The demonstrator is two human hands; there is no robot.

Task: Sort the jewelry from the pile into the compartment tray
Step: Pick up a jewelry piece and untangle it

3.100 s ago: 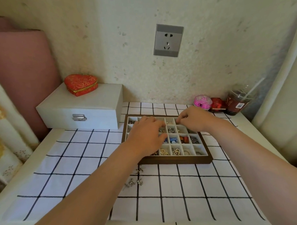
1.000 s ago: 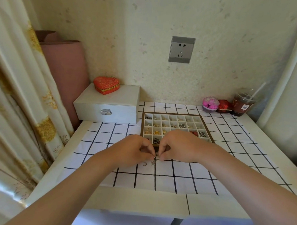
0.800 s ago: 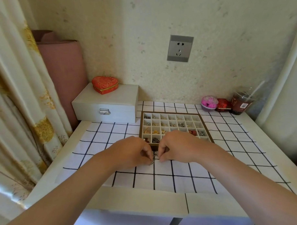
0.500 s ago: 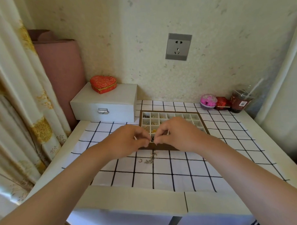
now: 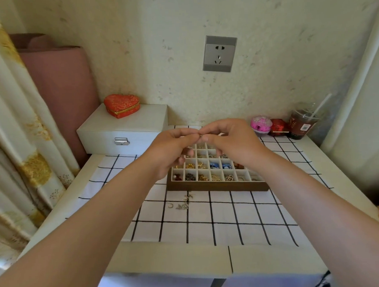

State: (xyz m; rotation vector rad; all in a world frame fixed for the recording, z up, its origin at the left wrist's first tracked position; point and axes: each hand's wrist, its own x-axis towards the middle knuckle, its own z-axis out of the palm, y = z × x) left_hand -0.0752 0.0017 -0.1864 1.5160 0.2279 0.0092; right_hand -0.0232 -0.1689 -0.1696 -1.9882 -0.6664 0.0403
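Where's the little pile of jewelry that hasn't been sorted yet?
In the head view, the loose pile lies on the checked cloth, just in front of the compartment tray, near its front-left corner.

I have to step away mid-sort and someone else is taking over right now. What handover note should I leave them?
Hands: left hand and right hand are raised over the compartment tray, fingertips together pinching a small piece, too small to identify.
Done: many compartments already hold jewelry.
Left: place the held piece, then sort the few loose pieces lying on the checked cloth just in front of the tray.
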